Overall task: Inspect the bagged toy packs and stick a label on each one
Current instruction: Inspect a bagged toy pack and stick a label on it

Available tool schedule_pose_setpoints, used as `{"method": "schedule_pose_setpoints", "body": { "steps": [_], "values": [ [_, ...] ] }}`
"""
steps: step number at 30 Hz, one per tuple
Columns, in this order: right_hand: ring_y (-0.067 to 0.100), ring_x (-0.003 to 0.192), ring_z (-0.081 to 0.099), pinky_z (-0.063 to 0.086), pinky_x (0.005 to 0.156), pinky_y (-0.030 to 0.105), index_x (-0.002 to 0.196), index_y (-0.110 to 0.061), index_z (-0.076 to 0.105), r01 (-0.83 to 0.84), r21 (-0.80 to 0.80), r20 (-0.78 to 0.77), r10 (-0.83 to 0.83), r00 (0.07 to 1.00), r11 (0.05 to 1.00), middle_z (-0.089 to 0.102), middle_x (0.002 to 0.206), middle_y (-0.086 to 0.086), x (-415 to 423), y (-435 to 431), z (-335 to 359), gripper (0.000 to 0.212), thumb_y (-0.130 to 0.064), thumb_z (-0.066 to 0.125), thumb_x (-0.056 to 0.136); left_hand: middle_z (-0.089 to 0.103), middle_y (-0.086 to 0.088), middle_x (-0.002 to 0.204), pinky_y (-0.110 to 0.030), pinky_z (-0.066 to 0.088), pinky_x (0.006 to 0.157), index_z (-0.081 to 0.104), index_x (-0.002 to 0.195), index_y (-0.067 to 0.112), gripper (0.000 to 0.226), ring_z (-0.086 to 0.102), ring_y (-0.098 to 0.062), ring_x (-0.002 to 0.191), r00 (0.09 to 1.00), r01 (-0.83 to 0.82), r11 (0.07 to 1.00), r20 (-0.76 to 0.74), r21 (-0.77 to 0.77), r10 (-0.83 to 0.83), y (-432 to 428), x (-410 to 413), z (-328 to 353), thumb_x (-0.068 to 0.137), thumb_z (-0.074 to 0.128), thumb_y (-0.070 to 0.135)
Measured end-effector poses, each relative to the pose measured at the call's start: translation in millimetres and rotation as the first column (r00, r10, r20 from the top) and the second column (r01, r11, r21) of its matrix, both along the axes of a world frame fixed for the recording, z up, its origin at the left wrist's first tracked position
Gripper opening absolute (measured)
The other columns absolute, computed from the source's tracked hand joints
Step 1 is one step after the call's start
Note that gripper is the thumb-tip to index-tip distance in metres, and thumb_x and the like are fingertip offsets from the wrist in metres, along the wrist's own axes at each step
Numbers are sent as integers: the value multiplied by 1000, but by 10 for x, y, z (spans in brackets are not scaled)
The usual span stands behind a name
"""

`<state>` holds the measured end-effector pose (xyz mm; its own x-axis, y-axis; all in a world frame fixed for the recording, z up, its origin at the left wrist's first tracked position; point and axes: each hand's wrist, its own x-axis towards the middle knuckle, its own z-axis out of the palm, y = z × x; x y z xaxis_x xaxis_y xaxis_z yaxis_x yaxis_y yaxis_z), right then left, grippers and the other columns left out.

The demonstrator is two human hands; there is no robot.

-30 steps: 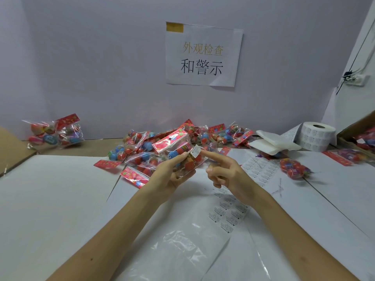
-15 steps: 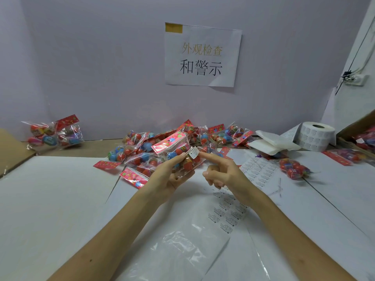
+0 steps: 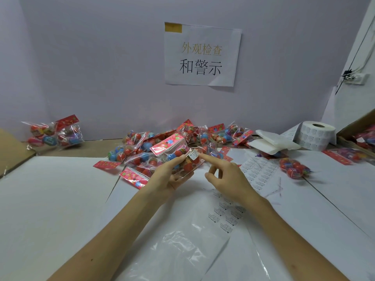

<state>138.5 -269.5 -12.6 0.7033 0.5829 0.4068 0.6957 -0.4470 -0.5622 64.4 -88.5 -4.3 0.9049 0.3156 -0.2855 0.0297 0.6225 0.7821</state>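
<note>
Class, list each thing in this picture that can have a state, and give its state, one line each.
held toy pack: lifted, label on it.
label: stuck on the pack.
left hand: grips the pack.
right hand: index finger straight, tip at the label.
label roll: lying flat, tail unwound.
wall sign: taped up, lower corner curling.

head-worn view, facing forward and down, near the table (image 3: 50, 199)

a paper sign (image 3: 202, 55) hangs on the wall (image 3: 101, 67), socket (image 3: 355, 78) at right.
</note>
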Motion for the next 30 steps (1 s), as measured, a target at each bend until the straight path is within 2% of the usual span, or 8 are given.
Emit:
{"method": "schedule_pose_setpoints", "body": {
  "steps": [5,8,11,14,16,20,23,30],
  "values": [
    [1,63,51,45,65,21,149,-54,35,49,-42,10,-49,999,998,64,85,-11,31,5,-19,66,-27,62,96,79,-12,93,-36,65,69,63,110,10,27,77,-27,88,1000,10,1000,-9,6,-10,3,-5,-2,88,77,16],
    [-4,63,49,51,82,33,155,-40,31,36,38,-155,-30,988,999,66,87,-3,80,-29,7,66,-29,62,98,79,-9,94,-33,64,65,63,113,13,28,77,-27,94,1000,13,999,14,29,-14,24,-14,2,89,76,18],
    [3,64,61,53,65,26,146,-31,45,-28,210,-325,97,941,977,70,91,0,94,-46,84,54,-39,64,97,80,-2,92,-29,59,71,62,117,13,30,77,-19,90,997,53,983,52,178,-63,13,-28,5,91,73,23],
    [9,75,71,52,60,22,135,-35,50,-45,251,-391,144,909,967,69,105,-2,41,-14,128,54,-54,66,87,79,-4,97,-30,54,79,65,116,12,27,77,-17,88,990,101,950,70,295,-126,-37,-42,-2,94,70,26],
    [11,78,73,51,60,22,131,-38,50,-41,245,-399,139,906,969,69,106,-3,7,23,103,49,-50,69,88,79,-6,101,-32,53,81,68,113,13,24,76,-20,93,983,129,926,79,354,-167,-64,-49,-4,94,70,28],
    [13,70,71,53,61,25,131,-21,58,-2,261,-378,105,920,965,73,95,3,8,37,52,40,-37,67,95,78,-7,105,-32,52,84,70,115,14,28,74,-22,102,968,165,872,95,460,-233,-115,-83,-4,93,70,31],
    [14,66,71,55,60,25,127,-19,62,22,287,-364,87,927,958,74,90,6,0,15,65,37,-35,69,95,77,-7,106,-32,54,84,69,118,13,35,74,-22,102,963,161,837,103,522,-250,-147,-104,6,88,74,30],
    [17,66,71,59,67,30,114,-21,66,1,401,-449,195,872,916,78,83,3,-8,9,94,21,-28,69,95,75,-13,107,-30,54,80,60,123,11,43,73,-27,102,973,110,818,106,565,-204,-169,-59,21,84,79,8]
  ]
}}
